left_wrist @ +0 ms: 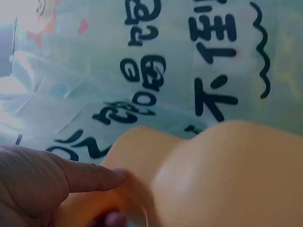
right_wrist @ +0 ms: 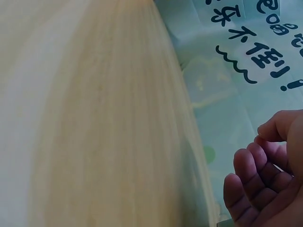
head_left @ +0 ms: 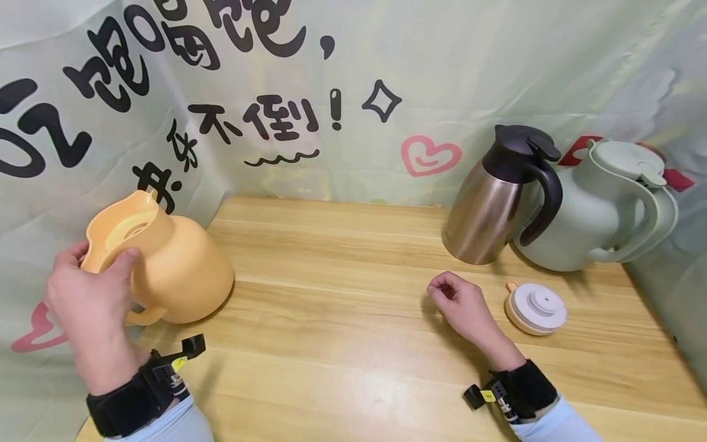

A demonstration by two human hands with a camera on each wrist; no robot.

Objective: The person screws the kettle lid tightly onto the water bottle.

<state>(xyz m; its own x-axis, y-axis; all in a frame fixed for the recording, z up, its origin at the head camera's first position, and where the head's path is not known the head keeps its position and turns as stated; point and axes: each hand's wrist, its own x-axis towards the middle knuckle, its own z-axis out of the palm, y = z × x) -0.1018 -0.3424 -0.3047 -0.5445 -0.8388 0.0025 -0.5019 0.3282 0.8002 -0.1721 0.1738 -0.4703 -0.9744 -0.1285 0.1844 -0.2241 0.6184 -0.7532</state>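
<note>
At the left of the head view, my left hand [head_left: 91,291] grips an orange-yellow jug [head_left: 190,270] near its neck and the top of its handle. The thumb presses on the neck, as the left wrist view also shows. No lid covers the jug's wide mouth; it stands slightly tilted at the table's left side. My right hand [head_left: 461,307] hovers over the table with loosely curled fingers and holds nothing. To its right lies a round lid [head_left: 537,308], pale on its upper face with an orange-yellow rim and tab.
A bronze steel vacuum jug [head_left: 479,209] with a dark top and handle stands at the back right. Beside it is a pale green jug [head_left: 585,209] with its lid on. Printed fabric [head_left: 342,153] hangs behind the wooden table [head_left: 331,319] and along both sides.
</note>
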